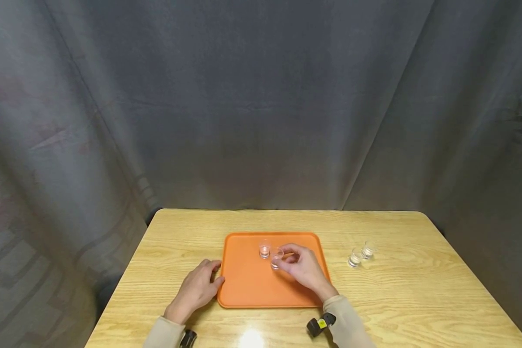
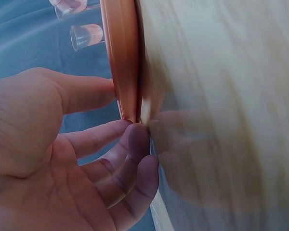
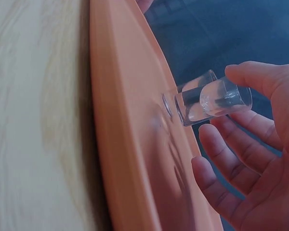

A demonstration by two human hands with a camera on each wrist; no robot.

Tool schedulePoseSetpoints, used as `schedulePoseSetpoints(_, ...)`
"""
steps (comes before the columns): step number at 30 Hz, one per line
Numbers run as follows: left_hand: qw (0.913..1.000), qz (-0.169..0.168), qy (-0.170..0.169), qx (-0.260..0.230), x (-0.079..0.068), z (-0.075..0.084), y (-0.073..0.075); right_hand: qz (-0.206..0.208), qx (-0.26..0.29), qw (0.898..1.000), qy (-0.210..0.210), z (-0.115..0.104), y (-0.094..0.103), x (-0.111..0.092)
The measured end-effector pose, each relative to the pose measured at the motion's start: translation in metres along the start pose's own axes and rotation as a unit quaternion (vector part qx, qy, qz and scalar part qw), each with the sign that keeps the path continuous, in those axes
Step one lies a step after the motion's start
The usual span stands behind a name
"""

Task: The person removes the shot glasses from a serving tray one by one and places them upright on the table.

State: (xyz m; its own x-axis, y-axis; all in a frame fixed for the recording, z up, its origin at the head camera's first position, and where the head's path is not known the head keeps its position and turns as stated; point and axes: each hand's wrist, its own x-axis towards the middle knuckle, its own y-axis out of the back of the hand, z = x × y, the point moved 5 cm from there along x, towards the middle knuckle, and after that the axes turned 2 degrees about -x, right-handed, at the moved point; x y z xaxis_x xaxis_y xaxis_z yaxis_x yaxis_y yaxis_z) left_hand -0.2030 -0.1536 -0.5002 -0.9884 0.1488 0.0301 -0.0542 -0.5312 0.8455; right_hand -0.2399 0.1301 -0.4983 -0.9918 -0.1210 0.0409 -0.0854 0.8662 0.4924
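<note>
Head view: the right hand pinches a clear shot glass on or just above the orange tray, near a second glass; the left hand, loosely bent, touches its left rim (two more glasses stand rightward on the worktop)

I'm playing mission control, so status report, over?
Right grip holding clear cup. Left grip touching orange tray. Another cup close beside; nothing visibly blocking.
</note>
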Motion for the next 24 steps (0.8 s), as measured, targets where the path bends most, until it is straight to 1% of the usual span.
schedulePoseSetpoints(9,1.0000,0.001,0.001,-0.001,-0.001,0.000,0.001,0.020,0.004,1.000,-0.012,0.011,0.017,-0.003)
schedulePoseSetpoints(13,1.0000,0.000,0.002,0.000,-0.002,0.001,0.001,0.028,-0.010,0.999,-0.023,0.016,0.028,-0.005)
schedulePoseSetpoints(17,1.0000,0.000,0.002,0.003,-0.001,0.000,0.000,0.043,-0.010,0.998,-0.034,0.022,0.040,-0.009)
schedulePoseSetpoints(24,1.0000,-0.001,0.001,0.005,0.000,0.001,-0.001,0.052,-0.011,0.997,-0.052,0.036,0.060,-0.018)
